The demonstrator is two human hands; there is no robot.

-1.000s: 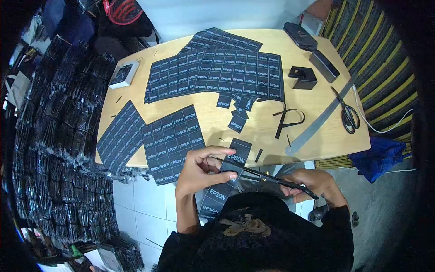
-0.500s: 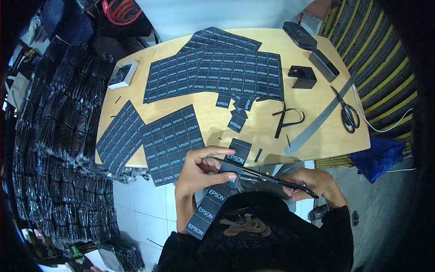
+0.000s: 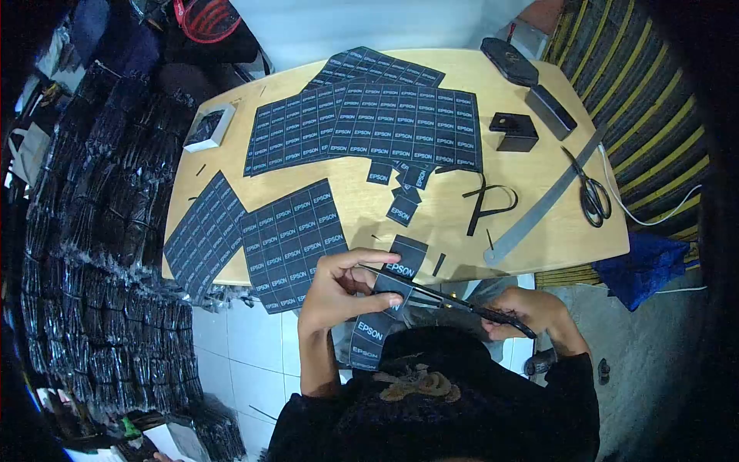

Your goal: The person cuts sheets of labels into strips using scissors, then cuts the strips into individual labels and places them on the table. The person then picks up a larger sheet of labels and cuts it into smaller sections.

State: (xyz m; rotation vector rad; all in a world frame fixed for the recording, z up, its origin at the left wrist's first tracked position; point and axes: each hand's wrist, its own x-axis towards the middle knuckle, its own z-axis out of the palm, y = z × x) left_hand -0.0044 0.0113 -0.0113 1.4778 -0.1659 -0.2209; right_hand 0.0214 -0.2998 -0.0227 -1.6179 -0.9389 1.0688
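Observation:
My left hand (image 3: 339, 289) pinches a black strip of EPSON labels (image 3: 369, 331) between thumb and fingers, just past the table's front edge. The strip's lower end hangs toward my chest, bent away. My right hand (image 3: 522, 312) is closed round the handles of a pair of scissors (image 3: 450, 299). The scissor blades lie across the strip near my left fingers, close to a line between two labels. Beyond my hands, a few cut EPSON squares (image 3: 402, 209) lie on the table, close to a small dark scrap (image 3: 439, 265).
Large EPSON label sheets (image 3: 400, 119) cover the back of the table (image 3: 454, 223). More sheets (image 3: 296, 246) lie at left. A second pair of scissors (image 3: 593, 196), a steel ruler (image 3: 546, 196) and black boxes (image 3: 514, 132) are on the right. Wrapped bundles (image 3: 115, 308) are stacked at far left.
The lower end of the strip has swung and curled under, so less of it shows. The scissors have shifted slightly to the left; my left hand has stayed nearly still.

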